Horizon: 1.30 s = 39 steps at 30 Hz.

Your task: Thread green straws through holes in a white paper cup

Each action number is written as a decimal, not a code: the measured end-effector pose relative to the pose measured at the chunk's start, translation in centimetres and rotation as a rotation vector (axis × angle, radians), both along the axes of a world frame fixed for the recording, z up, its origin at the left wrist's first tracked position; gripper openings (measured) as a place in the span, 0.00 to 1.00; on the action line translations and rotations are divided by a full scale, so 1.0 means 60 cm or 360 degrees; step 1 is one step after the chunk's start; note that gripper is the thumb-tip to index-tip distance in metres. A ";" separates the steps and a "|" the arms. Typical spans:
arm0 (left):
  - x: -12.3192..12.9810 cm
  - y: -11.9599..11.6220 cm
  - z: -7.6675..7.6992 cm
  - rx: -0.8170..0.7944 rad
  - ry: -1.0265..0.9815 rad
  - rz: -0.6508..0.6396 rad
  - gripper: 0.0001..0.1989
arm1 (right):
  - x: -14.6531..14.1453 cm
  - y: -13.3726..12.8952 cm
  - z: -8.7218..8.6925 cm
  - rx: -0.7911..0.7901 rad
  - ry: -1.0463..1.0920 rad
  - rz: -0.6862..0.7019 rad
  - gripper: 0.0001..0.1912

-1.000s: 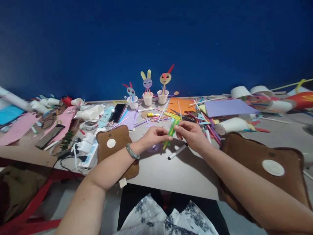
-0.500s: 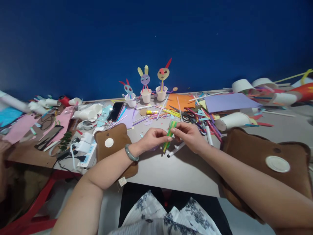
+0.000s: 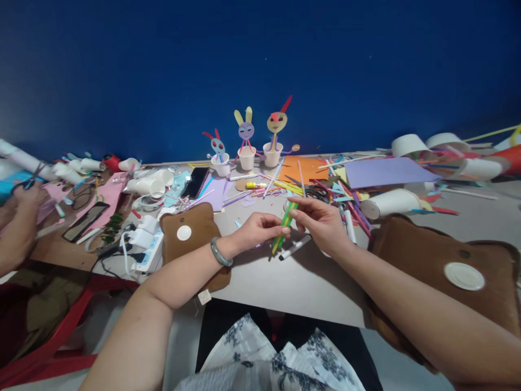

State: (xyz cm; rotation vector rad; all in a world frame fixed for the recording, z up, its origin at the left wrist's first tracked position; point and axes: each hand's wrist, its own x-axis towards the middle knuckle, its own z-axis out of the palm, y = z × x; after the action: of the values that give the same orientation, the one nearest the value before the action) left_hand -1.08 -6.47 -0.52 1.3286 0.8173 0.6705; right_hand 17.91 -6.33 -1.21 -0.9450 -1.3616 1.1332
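1. Pinched low between thumb and fingers of the left hand [image 3: 257, 228], above the tabletop [image 3: 280, 285]: strips [image 3: 286, 217], green and yellow, tilted.
2. Pinched also near the top by the nearly closed right hand [image 3: 323, 225].
3. Probably light, bendable, easily creased; best held near the ends.
4. Partly covered by fingers; number and material hard to tell.
5. Farther off, half lost in clutter: scissors [image 3: 318, 191].

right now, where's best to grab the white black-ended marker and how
The marker is probably best pinched across mid-barrel, coming from the wearer's side: it is slim, lies flat and slants, black end nearest, while the right hand is close to its other end and the green-and-yellow strips in the left hand appear near its black end.
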 end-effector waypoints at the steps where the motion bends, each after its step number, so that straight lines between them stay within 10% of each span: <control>1: 0.000 -0.001 0.000 0.0002 0.0017 -0.0018 0.26 | -0.001 -0.001 0.000 -0.0002 0.0006 -0.0006 0.20; 21: 0.000 0.004 -0.002 -0.0129 -0.0147 0.0156 0.24 | -0.011 -0.005 -0.005 -0.0217 0.0086 0.0066 0.30; 39: -0.011 0.041 -0.028 -0.0090 -0.0352 0.0563 0.23 | 0.003 0.017 -0.025 -0.0166 -0.0189 -0.0218 0.09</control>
State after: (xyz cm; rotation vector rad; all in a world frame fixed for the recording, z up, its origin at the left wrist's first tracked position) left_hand -1.72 -4.02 -2.23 1.0444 0.8911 1.0452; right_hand 18.10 -5.33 -2.69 -1.1793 -1.3204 1.0661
